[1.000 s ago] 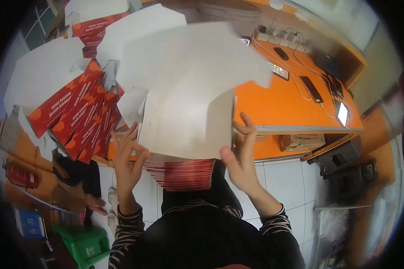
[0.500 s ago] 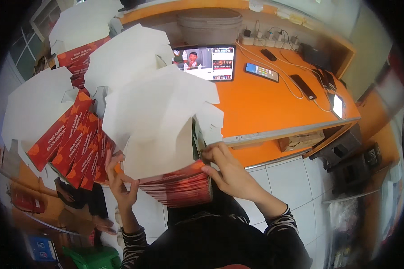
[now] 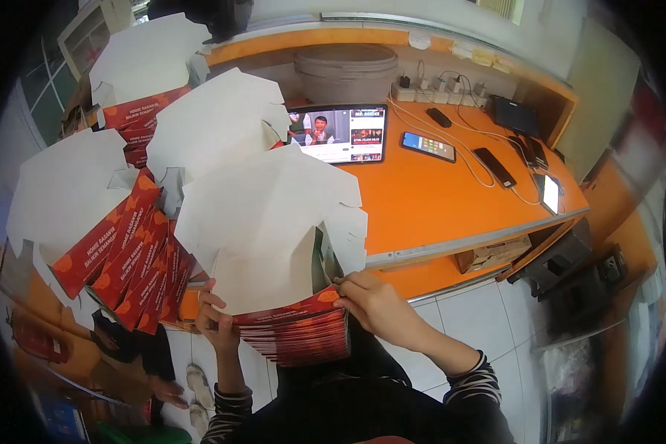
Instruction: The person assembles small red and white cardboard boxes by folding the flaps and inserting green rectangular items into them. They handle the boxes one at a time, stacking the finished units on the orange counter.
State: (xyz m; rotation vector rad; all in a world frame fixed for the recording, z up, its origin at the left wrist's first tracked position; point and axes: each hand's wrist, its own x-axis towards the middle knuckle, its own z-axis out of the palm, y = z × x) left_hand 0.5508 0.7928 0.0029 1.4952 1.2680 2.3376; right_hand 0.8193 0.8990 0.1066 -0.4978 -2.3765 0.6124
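Observation:
In front of me is a nested stack of part-folded cardboard food boxes, white inside and red outside. The top box has its front wall raised and its wide lid flap lying back over the counter edge. My right hand pinches the right front corner, beside a side flap with a dark green face. At the left end of the red front wall, my left hand has its fingers curled round the corner. Beneath, several red edges show in layers.
More box stacks spread across the left. The orange counter holds a tablet, a lit phone, a black phone, cables and a power strip. Another person's foot and pale shoes show at lower left.
My view has tilted up slightly, so the scene sits lower. The fingers of my left hand, more spread before, have curled in at the box's left corner. The right hand still pinches its corner.

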